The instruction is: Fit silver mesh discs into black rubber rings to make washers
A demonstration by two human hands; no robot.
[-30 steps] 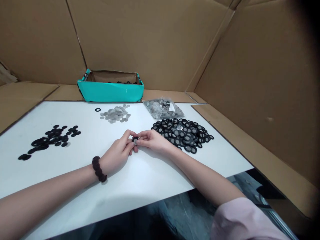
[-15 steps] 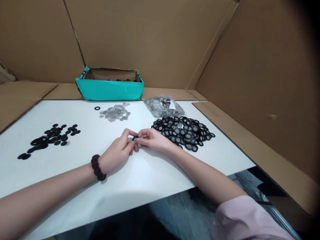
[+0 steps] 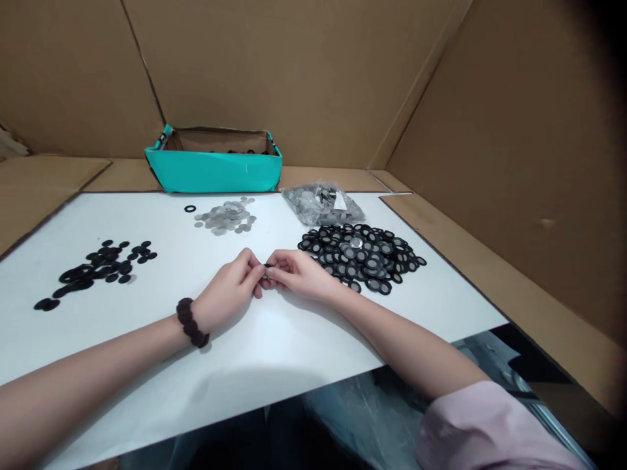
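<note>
Over the middle of the white table, my left hand (image 3: pixel 238 277) and my right hand (image 3: pixel 297 273) meet fingertip to fingertip. Both are closed on a small black ring with a grey disc (image 3: pixel 267 266), mostly covered by the fingers. Right of my right hand lies a heap of black rings with grey centres (image 3: pixel 372 261), a shiny round piece (image 3: pixel 356 243) on top. Black discs (image 3: pixel 105 264) are scattered to the left of my left hand. Beyond the hands is a pile of thin grey discs (image 3: pixel 226 217), with one loose black ring (image 3: pixel 190 209) beside it.
At the back stands a teal-fronted box (image 3: pixel 215 172) with dark pieces inside. A clear plastic bag (image 3: pixel 323 203) of grey pieces rests near the table's back edge. Cardboard walls (image 3: pixel 304 78) enclose the back and right of the white tabletop (image 3: pixel 245 378).
The ring and disc have turned between my fingertips, so the grey face that showed earlier is now mostly hidden. The hands stay together in nearly the same place; the view has shifted slightly.
</note>
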